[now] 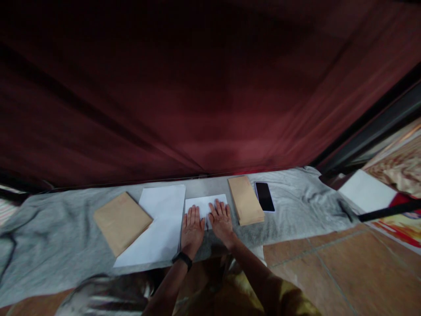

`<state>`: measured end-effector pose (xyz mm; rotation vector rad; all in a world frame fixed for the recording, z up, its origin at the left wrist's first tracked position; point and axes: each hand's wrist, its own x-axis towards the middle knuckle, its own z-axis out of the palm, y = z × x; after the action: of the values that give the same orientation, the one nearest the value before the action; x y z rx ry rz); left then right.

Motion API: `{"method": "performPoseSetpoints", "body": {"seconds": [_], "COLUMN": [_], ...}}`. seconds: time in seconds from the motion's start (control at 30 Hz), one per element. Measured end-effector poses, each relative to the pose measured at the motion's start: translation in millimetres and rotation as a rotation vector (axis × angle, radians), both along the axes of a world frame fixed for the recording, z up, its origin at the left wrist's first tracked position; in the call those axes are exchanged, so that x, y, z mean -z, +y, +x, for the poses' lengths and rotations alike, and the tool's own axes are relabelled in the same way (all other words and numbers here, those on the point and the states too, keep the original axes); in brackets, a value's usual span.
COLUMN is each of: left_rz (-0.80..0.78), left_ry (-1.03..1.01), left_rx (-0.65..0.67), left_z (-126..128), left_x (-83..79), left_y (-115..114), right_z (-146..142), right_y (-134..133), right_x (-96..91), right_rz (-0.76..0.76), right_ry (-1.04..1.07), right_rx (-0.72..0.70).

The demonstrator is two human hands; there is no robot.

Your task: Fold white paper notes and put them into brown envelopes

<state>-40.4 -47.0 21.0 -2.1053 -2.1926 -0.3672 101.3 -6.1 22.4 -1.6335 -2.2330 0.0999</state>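
My left hand (pixel 192 228) and my right hand (pixel 221 219) lie flat side by side, fingers stretched out, pressing on a small white sheet of paper (pixel 204 203) spread on a grey cloth (pixel 66 237). A black band sits on my left wrist. To the left lies a larger stack of white paper (pixel 161 219), partly under a brown envelope (pixel 121 221). Just right of my right hand rests a stack of brown envelopes (pixel 245 199).
A black phone (pixel 264 196) lies beside the envelope stack. A dark red curtain (pixel 197 96) hangs behind the cloth. Tiled floor (pixel 329 267) shows at the right, with a white sheet (pixel 366 191) and patterned fabric (pixel 401 166) at the far right.
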Motion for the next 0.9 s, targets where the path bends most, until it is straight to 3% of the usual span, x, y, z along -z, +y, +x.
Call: {"method": "performPoseSetpoints", "body": {"seconds": [0.27,0.7,0.9], "left_rz": [-0.023,0.018,0.04], "left_ry": [-0.015,-0.057,-0.094], "left_rx": [0.003,0.008,0.054], "left_z": [1.2,-0.3,20.4], "left_x": [-0.8,3.1,3.1], "left_y": [0.5,-1.6,21.1], "right_z": [-19.5,20.5,19.6], "right_y": [15.0,9.3,9.2], "right_x": [-1.2,14.4,13.9], "right_rz": [-0.004,0.087,0.057], "right_ry": [0.026,-0.011,-0.022], "right_rx": [-0.129,0.015,0.014]}}
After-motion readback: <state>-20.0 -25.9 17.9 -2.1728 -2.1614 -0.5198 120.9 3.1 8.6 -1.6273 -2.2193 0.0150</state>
